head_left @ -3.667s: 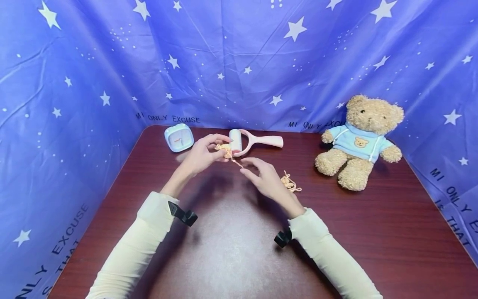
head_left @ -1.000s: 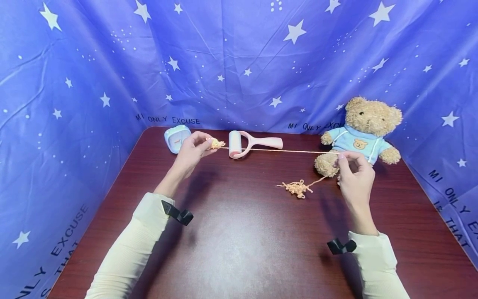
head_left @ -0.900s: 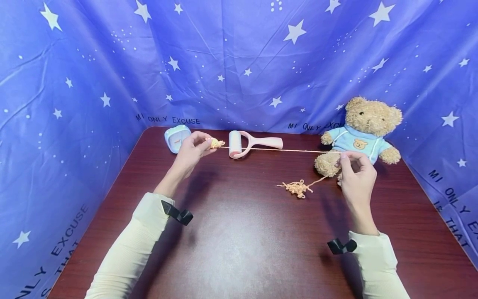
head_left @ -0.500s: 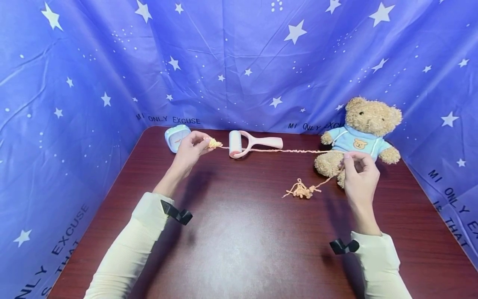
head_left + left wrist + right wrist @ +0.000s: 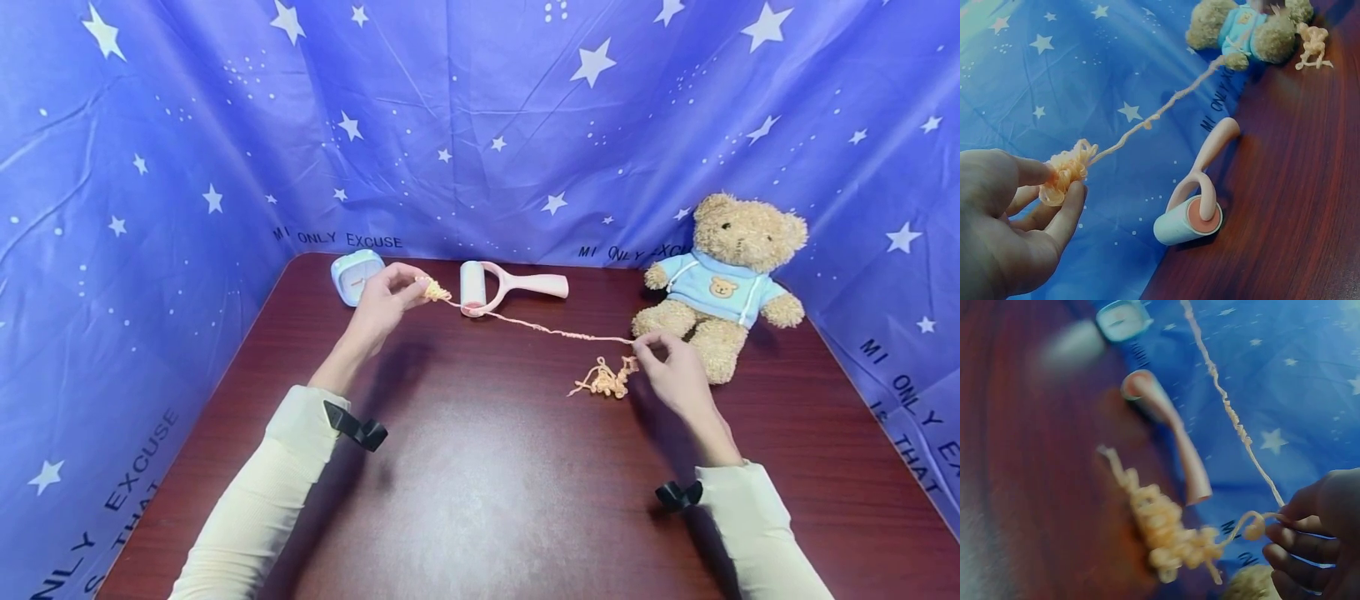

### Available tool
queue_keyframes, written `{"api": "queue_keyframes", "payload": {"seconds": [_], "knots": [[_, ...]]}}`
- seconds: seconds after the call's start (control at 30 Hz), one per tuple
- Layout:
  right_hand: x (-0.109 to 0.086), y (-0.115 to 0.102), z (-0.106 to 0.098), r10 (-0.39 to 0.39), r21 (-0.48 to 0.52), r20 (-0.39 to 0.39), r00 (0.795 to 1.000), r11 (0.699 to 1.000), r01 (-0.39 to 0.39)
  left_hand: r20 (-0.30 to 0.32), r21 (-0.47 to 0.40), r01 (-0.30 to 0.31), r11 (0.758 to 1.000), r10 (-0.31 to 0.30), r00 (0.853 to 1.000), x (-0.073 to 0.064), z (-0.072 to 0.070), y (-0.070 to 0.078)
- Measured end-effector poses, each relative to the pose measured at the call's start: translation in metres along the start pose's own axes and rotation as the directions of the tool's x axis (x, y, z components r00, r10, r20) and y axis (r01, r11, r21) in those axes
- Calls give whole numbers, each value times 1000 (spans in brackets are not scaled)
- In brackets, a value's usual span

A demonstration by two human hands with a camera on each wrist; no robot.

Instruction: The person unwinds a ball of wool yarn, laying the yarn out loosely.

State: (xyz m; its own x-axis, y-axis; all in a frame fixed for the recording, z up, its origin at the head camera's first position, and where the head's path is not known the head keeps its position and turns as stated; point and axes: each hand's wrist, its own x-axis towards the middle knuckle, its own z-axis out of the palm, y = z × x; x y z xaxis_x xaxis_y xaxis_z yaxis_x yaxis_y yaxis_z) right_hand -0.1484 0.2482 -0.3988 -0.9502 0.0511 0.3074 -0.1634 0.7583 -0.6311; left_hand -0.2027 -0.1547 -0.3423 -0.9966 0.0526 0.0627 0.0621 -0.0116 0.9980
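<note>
Between thumb and fingers, my left hand (image 5: 384,302) pinches a small looped bunch of peach yarn (image 5: 1066,172) above the table's back left part. A kinked strand (image 5: 555,331) of the same yarn runs from that bunch rightward to my right hand (image 5: 678,373), whose thumb and fingertips pinch it in front of the teddy bear. Just left of the right hand, a curly yarn heap (image 5: 606,380) lies on the table, linked to the pinched strand by a short loop in the right wrist view.
Behind the strand lies a lint roller (image 5: 474,287) with a pink handle. A pale blue clock (image 5: 354,275) stands behind the left hand, partly hidden by it. The teddy bear (image 5: 720,308) in a blue top sits at the back right, before a starry blue curtain (image 5: 480,108).
From close together, the hands moved apart and drew the strand out straight. Since then the right hand has come left and nearer the person, and the strand now slopes down with small kinks.
</note>
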Motion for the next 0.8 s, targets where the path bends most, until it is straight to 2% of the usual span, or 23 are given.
{"api": "queue_keyframes", "payload": {"seconds": [0.23, 0.4, 0.8], "knots": [[-3, 11, 19, -57, -88, 103, 993, 994, 66, 53, 9, 5, 1000, -6, 999, -1, 1, 0], [-5, 10, 25, -63, -109, 160, 985, 991, 81, 107, 39, 27, 999, -31, 994, -1, 1, 0], [0, -9, 25, -105, -77, 129, 986, 990, 115, 146, 82, 27, 996, -38, 989, -4, 3, -1]]}}
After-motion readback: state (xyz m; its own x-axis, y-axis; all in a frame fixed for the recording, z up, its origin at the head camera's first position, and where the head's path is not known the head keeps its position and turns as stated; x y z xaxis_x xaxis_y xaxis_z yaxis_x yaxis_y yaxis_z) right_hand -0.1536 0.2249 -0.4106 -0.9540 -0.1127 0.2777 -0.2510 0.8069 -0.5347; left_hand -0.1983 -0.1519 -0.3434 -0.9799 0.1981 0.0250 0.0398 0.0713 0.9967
